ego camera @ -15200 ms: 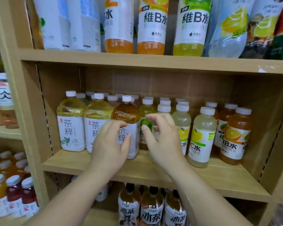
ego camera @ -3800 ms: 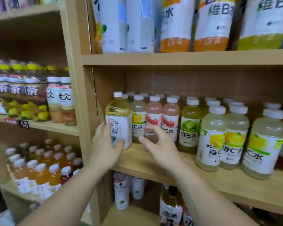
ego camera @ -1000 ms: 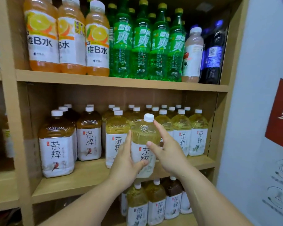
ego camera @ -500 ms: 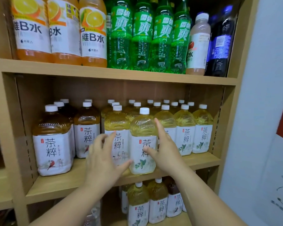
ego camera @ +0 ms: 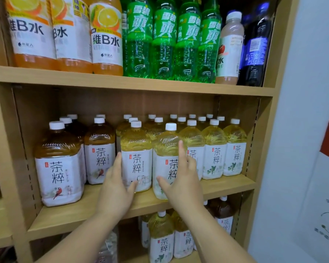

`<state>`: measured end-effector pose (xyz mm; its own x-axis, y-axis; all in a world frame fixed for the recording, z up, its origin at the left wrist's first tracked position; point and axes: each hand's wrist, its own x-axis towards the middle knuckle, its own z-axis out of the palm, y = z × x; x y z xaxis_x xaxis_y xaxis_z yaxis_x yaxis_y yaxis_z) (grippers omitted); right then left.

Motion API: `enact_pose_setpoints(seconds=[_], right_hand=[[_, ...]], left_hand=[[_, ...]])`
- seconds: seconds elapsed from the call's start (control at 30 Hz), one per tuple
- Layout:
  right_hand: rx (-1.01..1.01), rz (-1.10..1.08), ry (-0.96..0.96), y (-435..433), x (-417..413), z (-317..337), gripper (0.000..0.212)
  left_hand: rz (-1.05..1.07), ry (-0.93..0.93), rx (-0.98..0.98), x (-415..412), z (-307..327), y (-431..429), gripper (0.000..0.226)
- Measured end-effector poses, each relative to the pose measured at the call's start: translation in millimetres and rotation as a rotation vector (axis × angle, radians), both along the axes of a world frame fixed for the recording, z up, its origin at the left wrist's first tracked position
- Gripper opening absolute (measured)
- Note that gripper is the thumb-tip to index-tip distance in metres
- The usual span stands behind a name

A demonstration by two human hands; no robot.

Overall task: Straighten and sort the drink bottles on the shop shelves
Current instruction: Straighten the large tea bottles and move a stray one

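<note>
The middle shelf (ego camera: 226, 186) carries rows of white-capped tea bottles, dark amber on the left (ego camera: 59, 168) and pale yellow on the right (ego camera: 215, 149). One pale yellow bottle (ego camera: 165, 147) stands forward of its row near the shelf's front edge. My right hand (ego camera: 180, 181) wraps its lower right side, thumb across the label. My left hand (ego camera: 116, 188) clasps the neighbouring pale yellow bottle (ego camera: 136, 158) from its left side, thumb on the front. Both bottles stand upright.
The upper shelf holds orange vitamin-water bottles (ego camera: 106, 40), green soda bottles (ego camera: 160, 44), one pink bottle (ego camera: 229, 50) and a dark blue bottle (ego camera: 254, 46). More tea bottles (ego camera: 161, 238) stand on the shelf below. A white wall (ego camera: 302, 111) adjoins the unit's right side.
A second ago both hands held the pale bottle lifted and tilted. It now stands on the shelf, and my left hand has shifted onto the bottle beside it.
</note>
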<state>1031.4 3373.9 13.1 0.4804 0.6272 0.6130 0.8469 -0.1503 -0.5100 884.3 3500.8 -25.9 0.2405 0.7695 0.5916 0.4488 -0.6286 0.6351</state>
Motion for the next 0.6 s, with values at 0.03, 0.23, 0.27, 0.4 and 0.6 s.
enact_pose_setpoints(seconds=[0.03, 0.23, 0.27, 0.4, 0.6], right_hand=[[0.002, -0.011, 0.003, 1, 1, 0, 0.123], [-0.026, 0.04, 0.036, 12, 16, 1, 0.124], [-0.034, 0.046, 0.043, 15, 18, 1, 0.124], [-0.058, -0.012, 0.019, 31, 18, 2, 0.123], [-0.1, -0.024, -0.043, 40, 28, -10, 0.115]], left_hand=[[-0.005, -0.002, -0.001, 0, 0, 0, 0.104], [-0.017, -0.018, -0.019, 1, 1, 1, 0.103], [-0.019, -0.024, -0.023, 1, 2, 0, 0.103], [-0.024, -0.048, -0.032, 0, 2, -1, 0.102], [-0.029, -0.069, -0.032, 1, 1, 2, 0.1]])
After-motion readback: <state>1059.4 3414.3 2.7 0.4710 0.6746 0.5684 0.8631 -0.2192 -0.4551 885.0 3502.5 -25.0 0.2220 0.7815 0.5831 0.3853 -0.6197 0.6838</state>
